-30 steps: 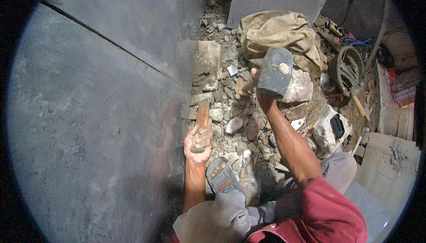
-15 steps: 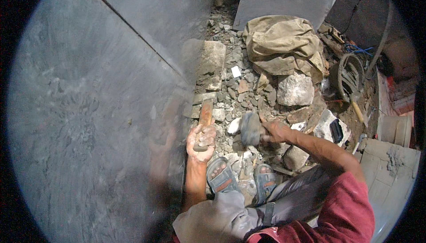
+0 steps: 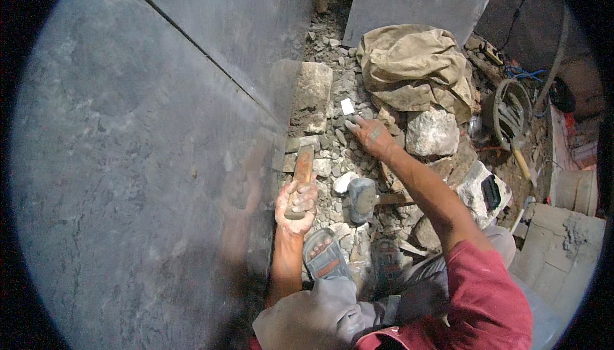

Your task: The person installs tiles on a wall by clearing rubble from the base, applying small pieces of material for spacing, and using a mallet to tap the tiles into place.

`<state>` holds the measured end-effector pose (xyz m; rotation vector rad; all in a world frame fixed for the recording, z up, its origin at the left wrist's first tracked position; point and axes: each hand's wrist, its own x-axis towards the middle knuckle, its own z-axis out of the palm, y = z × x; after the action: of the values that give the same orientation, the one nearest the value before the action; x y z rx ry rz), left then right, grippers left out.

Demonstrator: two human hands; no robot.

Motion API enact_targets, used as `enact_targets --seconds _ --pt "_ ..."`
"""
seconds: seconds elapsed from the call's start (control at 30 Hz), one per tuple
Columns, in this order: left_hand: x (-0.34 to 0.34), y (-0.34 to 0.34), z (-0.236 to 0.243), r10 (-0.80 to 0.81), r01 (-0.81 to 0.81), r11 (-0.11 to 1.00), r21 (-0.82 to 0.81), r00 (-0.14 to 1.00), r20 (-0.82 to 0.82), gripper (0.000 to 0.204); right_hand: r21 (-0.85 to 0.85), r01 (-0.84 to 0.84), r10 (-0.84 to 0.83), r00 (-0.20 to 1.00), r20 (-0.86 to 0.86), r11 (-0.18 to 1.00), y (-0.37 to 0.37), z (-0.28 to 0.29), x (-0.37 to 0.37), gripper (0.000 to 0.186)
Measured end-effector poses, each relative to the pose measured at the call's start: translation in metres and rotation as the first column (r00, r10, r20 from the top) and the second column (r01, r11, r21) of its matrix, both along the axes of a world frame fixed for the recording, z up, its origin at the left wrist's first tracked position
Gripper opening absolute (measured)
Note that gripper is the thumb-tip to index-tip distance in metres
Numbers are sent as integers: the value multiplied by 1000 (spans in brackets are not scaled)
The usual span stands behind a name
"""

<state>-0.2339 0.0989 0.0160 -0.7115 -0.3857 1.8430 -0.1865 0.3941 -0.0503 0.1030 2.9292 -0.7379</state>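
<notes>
1. The left hand (image 3: 295,206) is closed around a flat chisel (image 3: 301,169), whose reddish blade points up toward the edge of the big grey stone slab (image 3: 141,158).
2. The right hand (image 3: 371,135) is open, fingers spread, reaching into the rubble (image 3: 332,139) beside a small white chip (image 3: 347,106); it holds nothing.
3. The hammer (image 3: 362,198) lies on the rubble between the two forearms, its handle running under the right arm.
4. A pale block of stone (image 3: 432,132) sits just right of the right hand, below a crumpled tan sack (image 3: 416,68).
5. Two sandalled feet (image 3: 325,254) rest in the debris under the left hand.
</notes>
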Motion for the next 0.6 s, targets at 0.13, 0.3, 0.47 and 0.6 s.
enact_targets --seconds 0.13,0.3,0.47,0.6 --pt "7 -1 0 6 -3 995 -101 999 36 49 -186 392 -351 910 219 901 -10 25 5 52" --pt "4 0 -1 16 -17 1000 11 998 66 48 -266 76 -141 962 -234 961 -5 12 27 34" --pt "5 -1 -1 22 -24 999 28 997 76 40 -511 209 -124 973 195 834 -103 44 15 30" --pt "5 3 -1 -3 2 1000 14 993 114 34 -817 435 -243 898 366 379 -153 8 14 27"
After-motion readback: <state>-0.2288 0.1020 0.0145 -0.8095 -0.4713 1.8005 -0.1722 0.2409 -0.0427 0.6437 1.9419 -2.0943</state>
